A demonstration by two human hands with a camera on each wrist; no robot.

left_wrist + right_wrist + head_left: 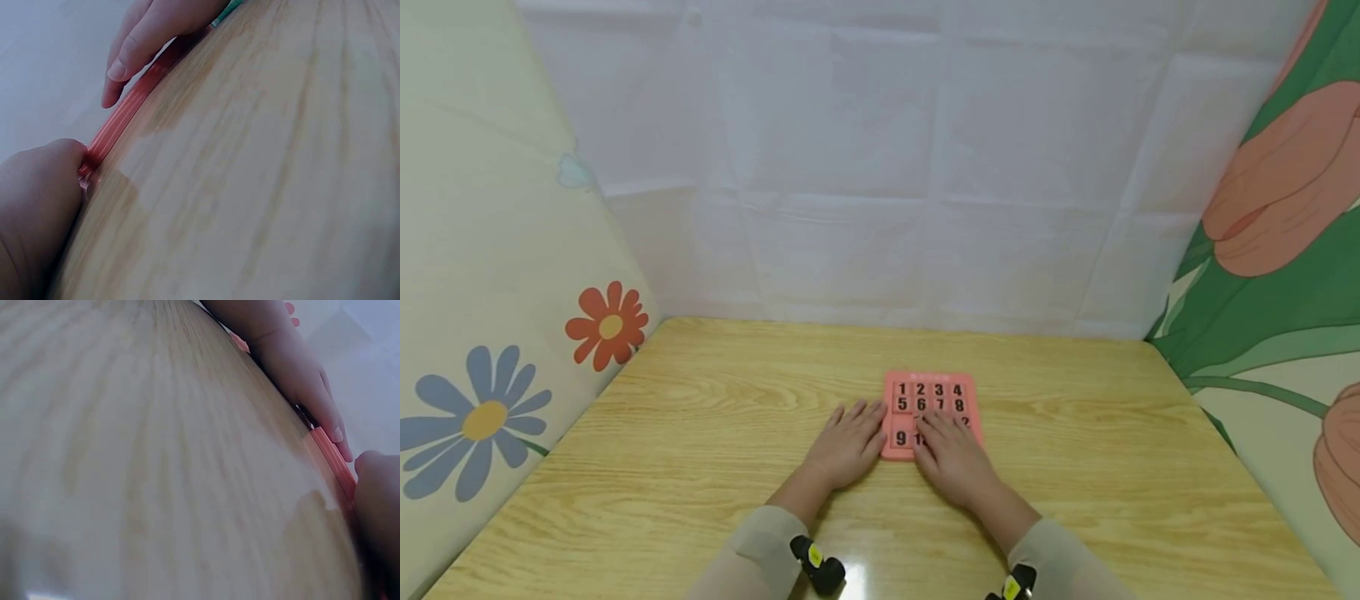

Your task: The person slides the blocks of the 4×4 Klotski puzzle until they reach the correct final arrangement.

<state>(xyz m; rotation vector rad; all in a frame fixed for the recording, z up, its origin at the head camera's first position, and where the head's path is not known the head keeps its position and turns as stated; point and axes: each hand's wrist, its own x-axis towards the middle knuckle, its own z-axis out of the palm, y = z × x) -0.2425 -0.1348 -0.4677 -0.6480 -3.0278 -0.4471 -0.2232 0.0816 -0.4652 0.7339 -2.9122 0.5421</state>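
Observation:
A pink sliding number puzzle lies flat on the wooden table, black numerals on its tiles. Along its left edge rests my left hand, its fingers extended and the fingertips right at the frame. My right hand lies over the lower right tiles with fingers stretched forward, covering several numbers. The numerals 1 to 8 show in the top two rows, and a 9 tile sits at the lower left below a gap. From the left wrist, the puzzle's pink side shows between both hands.
The wooden table spreads around the puzzle. A white cloth hangs behind it. Flower-printed cloths stand at the left and right. A black wrist camera sits at the left sleeve.

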